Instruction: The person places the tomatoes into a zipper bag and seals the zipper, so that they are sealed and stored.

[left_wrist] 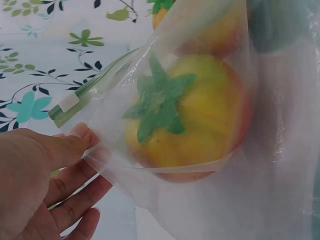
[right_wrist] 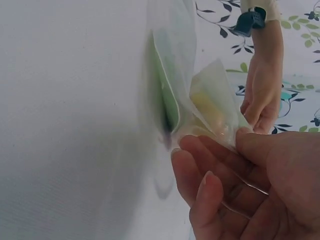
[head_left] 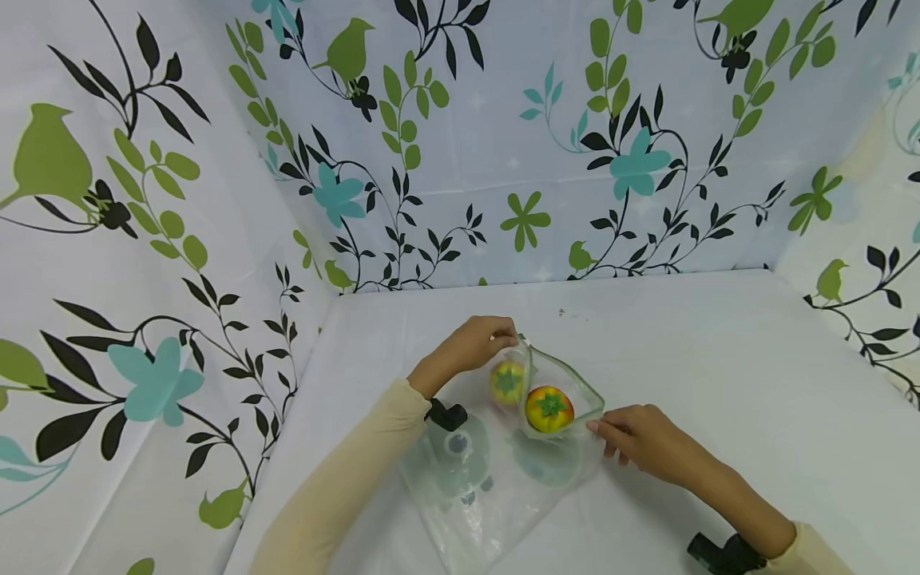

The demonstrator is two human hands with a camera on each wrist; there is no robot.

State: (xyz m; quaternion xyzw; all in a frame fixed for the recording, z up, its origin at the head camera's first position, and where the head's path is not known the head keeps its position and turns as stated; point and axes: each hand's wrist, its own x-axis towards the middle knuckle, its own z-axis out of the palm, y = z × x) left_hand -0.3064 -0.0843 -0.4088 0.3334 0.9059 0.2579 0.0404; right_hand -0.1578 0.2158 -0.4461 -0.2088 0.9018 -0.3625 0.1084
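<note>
A clear zip bag [head_left: 477, 511] with a green zip edge and a white slider [left_wrist: 69, 102] lies on the table, its mouth spread apart. My left hand [head_left: 476, 343] pinches one corner of it near the slider. At the opposite corner, my right hand [head_left: 644, 438] pinches the edge between thumb and fingertips. Two yellow-red toy fruits with green star-shaped leaves are inside: one fruit [head_left: 549, 409] shows through the mouth, the other fruit [head_left: 506, 382] through the plastic near my left hand. In the left wrist view a fruit [left_wrist: 190, 120] sits close behind the film.
The white table [head_left: 690, 343] spreads around the bag. A patterned cloth [head_left: 460, 160] with leaves, birds and flowers hangs behind and at the sides. Black wrist cameras [head_left: 722, 553] are strapped on both wrists. Round bluish prints show on or through the bag's lower part.
</note>
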